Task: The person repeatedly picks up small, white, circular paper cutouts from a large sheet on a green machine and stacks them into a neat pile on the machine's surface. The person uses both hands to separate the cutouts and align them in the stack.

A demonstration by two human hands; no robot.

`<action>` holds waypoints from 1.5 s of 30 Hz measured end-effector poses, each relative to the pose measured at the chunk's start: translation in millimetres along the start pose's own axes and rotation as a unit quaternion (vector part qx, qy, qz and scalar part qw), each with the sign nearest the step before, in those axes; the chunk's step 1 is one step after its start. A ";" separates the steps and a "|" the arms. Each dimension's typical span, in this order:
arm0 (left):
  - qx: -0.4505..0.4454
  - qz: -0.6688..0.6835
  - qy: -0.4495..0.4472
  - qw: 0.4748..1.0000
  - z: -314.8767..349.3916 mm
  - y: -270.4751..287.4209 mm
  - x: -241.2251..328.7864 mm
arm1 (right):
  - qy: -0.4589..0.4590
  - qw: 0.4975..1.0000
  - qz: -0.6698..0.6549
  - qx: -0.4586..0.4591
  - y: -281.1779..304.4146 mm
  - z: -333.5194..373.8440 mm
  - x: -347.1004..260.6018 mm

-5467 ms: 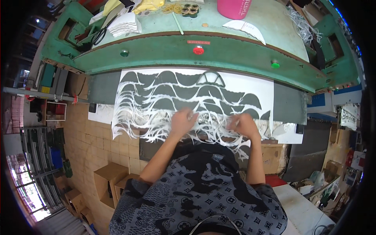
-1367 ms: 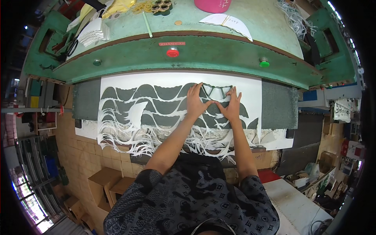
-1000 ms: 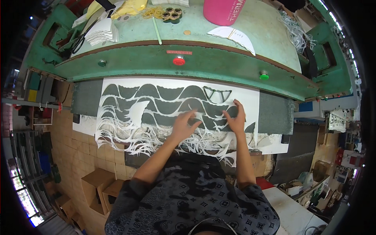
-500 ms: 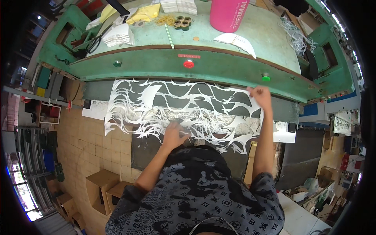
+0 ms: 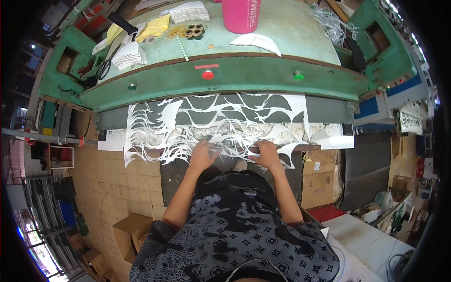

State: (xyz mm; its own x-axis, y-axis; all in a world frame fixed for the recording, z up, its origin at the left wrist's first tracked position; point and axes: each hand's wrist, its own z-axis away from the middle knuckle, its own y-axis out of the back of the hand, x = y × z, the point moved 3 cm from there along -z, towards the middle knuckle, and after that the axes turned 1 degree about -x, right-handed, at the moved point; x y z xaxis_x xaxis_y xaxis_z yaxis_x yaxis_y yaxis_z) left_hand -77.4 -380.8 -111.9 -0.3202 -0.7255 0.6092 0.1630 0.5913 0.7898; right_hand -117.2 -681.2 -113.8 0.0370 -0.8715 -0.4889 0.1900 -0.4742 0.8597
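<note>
A white sheet cut into a lacy web of curved strips [image 5: 172,113] lies across the dark bed [image 5: 329,105] of a green machine, its ragged near edge hanging over the front. My left hand [image 5: 203,156] rests on that near edge left of centre, fingers forward and thumb apart. Level with it, my right hand [image 5: 268,155] touches the same edge right of centre, its thumb pointing inward. Both hands look open, though strips partly cover the fingertips. Beneath the web shows a pale, scuffed strip [image 5: 329,131].
The green beam [image 5: 253,80] carries a red button [image 5: 207,74] and a green button [image 5: 298,75]. On the tabletop behind it stand a pink tumbler [image 5: 240,16], stacked white pieces [image 5: 129,56] and scissors [image 5: 104,69]. Cardboard boxes [image 5: 134,228] sit on the floor at left.
My right hand has left the sheet's far right corner and come down to its near edge. My left hand stays near the same place. The view has shifted slightly.
</note>
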 end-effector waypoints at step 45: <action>-0.102 0.274 -0.030 0.956 -154.0 -56.1 7.6 | -0.163 0.749 -0.590 0.255 20.8 -7.7 -28.1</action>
State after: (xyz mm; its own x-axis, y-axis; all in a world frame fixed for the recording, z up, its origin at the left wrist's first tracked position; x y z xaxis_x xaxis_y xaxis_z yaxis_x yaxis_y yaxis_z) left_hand 54.8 -473.8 -140.6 -0.1861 -0.3026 0.9348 0.4984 0.7908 0.3553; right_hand -106.8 -665.6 -83.2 -0.1196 0.2468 -0.9617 -0.5003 -0.8516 -0.1564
